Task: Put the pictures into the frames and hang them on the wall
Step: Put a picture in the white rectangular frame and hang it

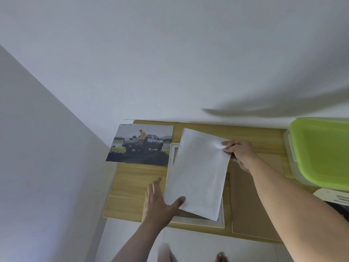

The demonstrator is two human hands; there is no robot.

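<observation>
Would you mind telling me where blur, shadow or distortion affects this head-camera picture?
Head view: a smeared grey shadow crosses the wall above the table; the white sheet looks nearly washed out; the left hand is slightly soft; wall lines lean, as a wide lens would make them.

Head view, steeply downward, apparently close.
</observation>
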